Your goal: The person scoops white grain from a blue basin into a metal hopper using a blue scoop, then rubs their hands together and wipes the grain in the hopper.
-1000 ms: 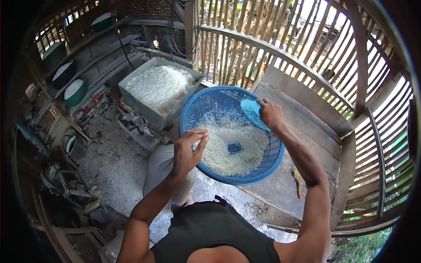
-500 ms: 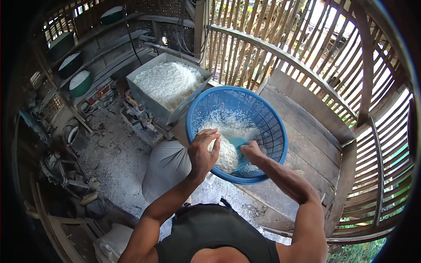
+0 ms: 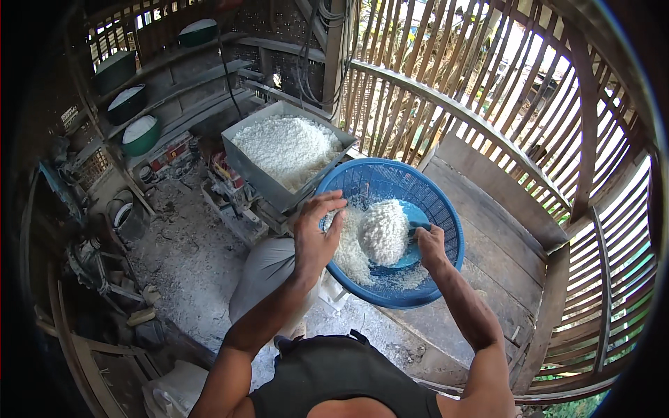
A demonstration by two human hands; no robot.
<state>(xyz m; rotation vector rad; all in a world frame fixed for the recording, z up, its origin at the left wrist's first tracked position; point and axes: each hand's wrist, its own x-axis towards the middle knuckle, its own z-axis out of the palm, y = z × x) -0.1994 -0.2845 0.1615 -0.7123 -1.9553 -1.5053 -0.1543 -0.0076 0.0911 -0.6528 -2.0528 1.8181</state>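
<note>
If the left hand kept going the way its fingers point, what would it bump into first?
The left hand points right, toward the white heap on the blue scoop in the right hand. Probably that heap, though depth is unclear.

Left hand (image 3: 315, 237) rests on near-left rim of blue perforated basket (image 3: 432, 209), fingers curled over the white shredded stuff (image 3: 352, 247) inside. Right hand (image 3: 431, 244) closed on a blue scoop (image 3: 408, 258), heaped with a white mound (image 3: 383, 230). Basket sits on wooden bench (image 3: 502, 251). Grey trough (image 3: 286, 157), full of the same white shreds, touching basket's far-left side. Green bowls (image 3: 139, 134) on shelves, far left.
</note>
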